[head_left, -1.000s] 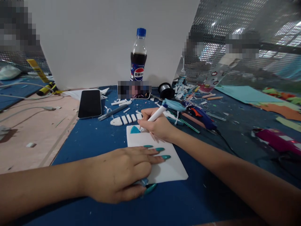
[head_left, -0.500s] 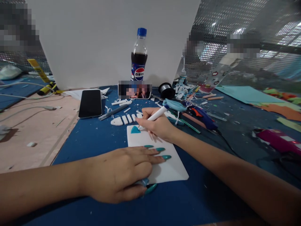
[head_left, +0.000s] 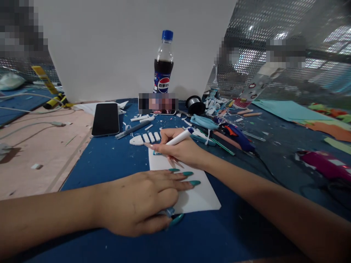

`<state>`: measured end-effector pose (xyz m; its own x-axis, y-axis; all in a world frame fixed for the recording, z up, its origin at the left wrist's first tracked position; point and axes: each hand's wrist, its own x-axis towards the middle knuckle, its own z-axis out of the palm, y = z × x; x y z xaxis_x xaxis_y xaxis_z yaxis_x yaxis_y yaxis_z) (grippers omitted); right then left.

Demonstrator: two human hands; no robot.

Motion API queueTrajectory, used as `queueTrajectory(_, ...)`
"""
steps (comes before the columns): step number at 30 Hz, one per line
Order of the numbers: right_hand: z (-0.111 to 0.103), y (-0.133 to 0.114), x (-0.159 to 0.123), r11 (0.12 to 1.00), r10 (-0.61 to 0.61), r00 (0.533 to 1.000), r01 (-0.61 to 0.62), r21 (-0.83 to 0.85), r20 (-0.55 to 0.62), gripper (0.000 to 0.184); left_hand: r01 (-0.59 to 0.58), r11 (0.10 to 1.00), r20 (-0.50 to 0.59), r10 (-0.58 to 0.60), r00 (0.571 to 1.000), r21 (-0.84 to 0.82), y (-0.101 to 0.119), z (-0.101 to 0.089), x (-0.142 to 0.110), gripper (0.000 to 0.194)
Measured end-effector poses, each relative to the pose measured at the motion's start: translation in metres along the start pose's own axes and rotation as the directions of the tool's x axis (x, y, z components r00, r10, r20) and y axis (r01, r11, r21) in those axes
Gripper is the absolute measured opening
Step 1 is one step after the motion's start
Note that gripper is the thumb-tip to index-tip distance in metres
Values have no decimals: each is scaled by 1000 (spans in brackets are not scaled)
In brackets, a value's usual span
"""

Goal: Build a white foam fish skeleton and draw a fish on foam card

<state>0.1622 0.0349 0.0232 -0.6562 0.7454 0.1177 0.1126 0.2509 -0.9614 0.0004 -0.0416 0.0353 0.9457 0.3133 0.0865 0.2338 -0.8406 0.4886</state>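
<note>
My right hand (head_left: 182,146) is closed around a white marker (head_left: 179,136) with a dark blue end. Its tip is hidden behind my fingers, over a small blue coloured patch (head_left: 157,152) near the top left of a white sheet of paper (head_left: 201,197). Across the left part of that sheet lies my left hand (head_left: 148,199), palm down, three fingers stretched over the paper. Between its thumb and bent index finger shows a small blue cap-like piece (head_left: 169,211), mostly hidden. Just beyond the sheet lies a white fish-bone-shaped cutout (head_left: 137,140) with separate strips.
A black phone (head_left: 105,119) lies at left. A cola bottle (head_left: 163,67) stands behind a propped-up phone (head_left: 157,104), near a wire spool (head_left: 195,105). At right are a blue glue gun (head_left: 237,137), a magenta tool (head_left: 325,164) and coloured sheets (head_left: 290,109). White scraps litter the back.
My right hand with the marker has shifted slightly left, and its fingers now cover most of the blue patch. My left hand keeps its place on the paper.
</note>
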Motion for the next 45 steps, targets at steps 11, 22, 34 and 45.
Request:
queueTrajectory(11, 0, -4, 0, 1000, -4, 1000, 4, -14, 6, 38, -19, 1000, -21, 19, 1000, -8, 0, -2, 0, 16)
queueTrajectory(22, 0, -2, 0, 999, -20, 1000, 20, -33, 4, 39, 0, 1000, 3, 0, 1000, 23, 1, -1, 1, 15)
queueTrajectory(34, 0, -5, 0, 996, -8, 1000, 6, -84, -26, 37, -6, 1000, -9, 6, 1000, 4, 1, -1, 0, 14)
queueTrajectory(45, -1, -2, 0, 1000, -3, 1000, 3, -28, -19, 38, -2, 1000, 0, 2, 1000, 24, 2, -2, 1, 13)
